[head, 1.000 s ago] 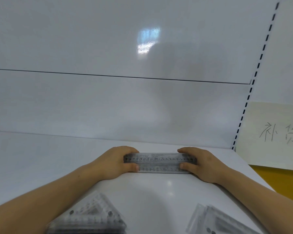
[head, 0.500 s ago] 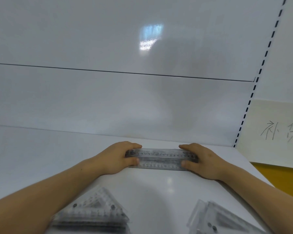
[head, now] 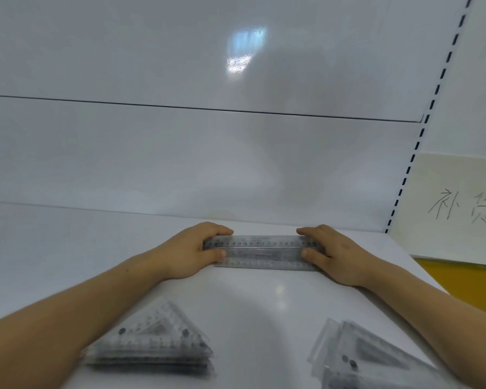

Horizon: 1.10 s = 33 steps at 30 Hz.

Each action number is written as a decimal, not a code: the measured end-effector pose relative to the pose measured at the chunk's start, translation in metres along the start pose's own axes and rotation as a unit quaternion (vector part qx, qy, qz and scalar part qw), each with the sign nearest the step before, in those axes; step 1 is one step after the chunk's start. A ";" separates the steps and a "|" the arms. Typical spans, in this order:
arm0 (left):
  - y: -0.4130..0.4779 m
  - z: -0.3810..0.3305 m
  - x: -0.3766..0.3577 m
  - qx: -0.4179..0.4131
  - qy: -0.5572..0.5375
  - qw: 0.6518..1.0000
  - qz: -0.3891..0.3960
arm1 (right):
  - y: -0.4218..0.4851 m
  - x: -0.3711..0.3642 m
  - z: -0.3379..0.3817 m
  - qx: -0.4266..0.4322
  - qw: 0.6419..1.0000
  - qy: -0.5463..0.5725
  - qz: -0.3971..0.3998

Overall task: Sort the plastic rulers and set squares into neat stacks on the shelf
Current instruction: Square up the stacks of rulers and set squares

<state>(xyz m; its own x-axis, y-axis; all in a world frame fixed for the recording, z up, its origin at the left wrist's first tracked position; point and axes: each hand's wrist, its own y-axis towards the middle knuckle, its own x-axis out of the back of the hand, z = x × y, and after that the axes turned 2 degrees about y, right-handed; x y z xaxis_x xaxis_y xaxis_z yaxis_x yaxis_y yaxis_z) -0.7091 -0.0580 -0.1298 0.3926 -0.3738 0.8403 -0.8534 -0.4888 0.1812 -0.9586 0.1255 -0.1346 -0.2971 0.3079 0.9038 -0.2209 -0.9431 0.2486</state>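
Observation:
A stack of clear plastic rulers (head: 260,251) lies crosswise near the back of the white shelf (head: 250,304). My left hand (head: 188,249) grips its left end, thumb in front and fingers curled over the back. My right hand (head: 334,255) grips the right end the same way. Closer to me, a stack of clear set squares (head: 155,343) sits at the front left, partly behind my left forearm. A second pile of set squares (head: 362,357) lies at the front right, cut off by the frame's bottom edge.
The white back panel (head: 208,153) rises right behind the rulers. A slotted upright (head: 413,153) bounds the shelf on the right. Beyond it hang a paper sign with handwriting (head: 460,209) and a yellow surface (head: 466,282).
Both hands have kept their hold on the rulers. The view has tilted slightly, so the hands, rulers and set squares sit a little higher in the frame.

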 end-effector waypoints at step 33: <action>0.003 -0.005 -0.002 -0.002 0.041 0.999 -0.019 | -0.004 0.008 -0.003 -0.022 0.999 0.040 0.028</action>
<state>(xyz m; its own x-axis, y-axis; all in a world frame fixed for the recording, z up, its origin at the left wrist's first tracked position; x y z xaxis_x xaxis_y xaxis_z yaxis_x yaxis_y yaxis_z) -0.7141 -0.0547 -0.1286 0.3953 -0.2901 0.8716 -0.8400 -0.4981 0.2152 -0.9632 0.1324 -0.1295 -0.3828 0.2659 0.8848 -0.2418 -0.9531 0.1818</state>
